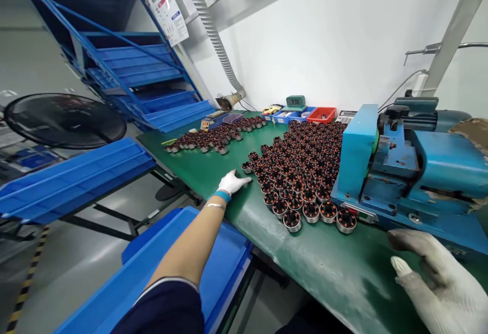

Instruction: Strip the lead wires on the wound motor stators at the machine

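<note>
My left hand [233, 182], in a white glove, reaches over the green tabletop with its fingers apart and nothing visible in them. Its fingertips are just short of the left edge of a large cluster of round metal parts with copper windings [292, 219]. At the lower right, my right hand [438, 278], also gloved, has thumb and fingers curved apart with a gap between them; it holds nothing visible. It is in front of a blue machine [450, 156]. A second group of the same parts [204, 143] lies farther back on the left.
The green table [312, 260] runs from the back left to the lower right. Blue trays [152, 273] stand below its front edge. A black fan [64, 120] and a blue rack [133, 64] are at the left. A red bin [321, 115] and a clock [295, 101] sit by the wall.
</note>
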Demonstrator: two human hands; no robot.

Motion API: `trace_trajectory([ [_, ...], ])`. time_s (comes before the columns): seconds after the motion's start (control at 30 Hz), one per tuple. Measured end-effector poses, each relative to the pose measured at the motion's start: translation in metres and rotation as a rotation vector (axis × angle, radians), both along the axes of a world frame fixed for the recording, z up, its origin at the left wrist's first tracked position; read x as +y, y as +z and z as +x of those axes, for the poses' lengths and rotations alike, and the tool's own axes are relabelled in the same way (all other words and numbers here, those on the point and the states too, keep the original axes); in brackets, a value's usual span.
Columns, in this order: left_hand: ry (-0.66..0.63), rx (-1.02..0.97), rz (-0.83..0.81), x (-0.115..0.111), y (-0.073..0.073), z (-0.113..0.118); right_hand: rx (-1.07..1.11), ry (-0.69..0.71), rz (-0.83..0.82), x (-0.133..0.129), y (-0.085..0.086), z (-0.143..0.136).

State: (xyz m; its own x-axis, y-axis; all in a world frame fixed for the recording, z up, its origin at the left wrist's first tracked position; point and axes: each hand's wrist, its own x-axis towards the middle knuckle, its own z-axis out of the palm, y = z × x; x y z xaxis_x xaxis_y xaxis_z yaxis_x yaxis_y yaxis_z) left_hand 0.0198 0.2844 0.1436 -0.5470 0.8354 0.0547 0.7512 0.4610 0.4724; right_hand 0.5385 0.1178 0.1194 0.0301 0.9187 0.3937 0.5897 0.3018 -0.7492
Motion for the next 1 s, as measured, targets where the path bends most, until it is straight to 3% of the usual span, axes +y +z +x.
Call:
trace_trajectory([
  [0.1,-0.043,-0.094,0.036,0.025,0.002,-0.002,-0.094,0.087,-0.021,0.003,-0.002,0.0],
  [0.2,-0.062,-0.177,0.109,0.032,0.003,0.004,-0.11,0.088,-0.011,0.004,-0.002,0.0],
  [0.3,0.004,-0.225,0.244,0.021,0.005,0.018,-0.089,0.067,0.006,0.004,0.002,-0.002],
  [0.43,0.04,-0.319,0.454,-0.018,0.017,0.054,-0.049,0.085,0.028,0.004,0.007,-0.008],
  [0.53,-0.077,-0.42,0.52,-0.063,0.029,0.105,-0.039,0.169,0.038,0.002,0.011,-0.015],
  [0.63,-0.295,-0.574,0.503,-0.107,0.041,0.178,-0.01,0.251,0.03,-0.002,0.018,-0.022],
  [0.7,-0.4,-0.661,0.394,-0.127,0.046,0.23,0.047,0.26,-0.019,-0.007,0.025,-0.026],
  [0.87,-0.645,-0.94,0.18,-0.134,0.04,0.333,0.375,0.183,-0.028,-0.005,0.037,-0.027],
  [1.0,-0.784,-0.98,0.198,-0.122,0.026,0.375,0.618,-0.021,-0.087,0.008,0.034,-0.017],
])
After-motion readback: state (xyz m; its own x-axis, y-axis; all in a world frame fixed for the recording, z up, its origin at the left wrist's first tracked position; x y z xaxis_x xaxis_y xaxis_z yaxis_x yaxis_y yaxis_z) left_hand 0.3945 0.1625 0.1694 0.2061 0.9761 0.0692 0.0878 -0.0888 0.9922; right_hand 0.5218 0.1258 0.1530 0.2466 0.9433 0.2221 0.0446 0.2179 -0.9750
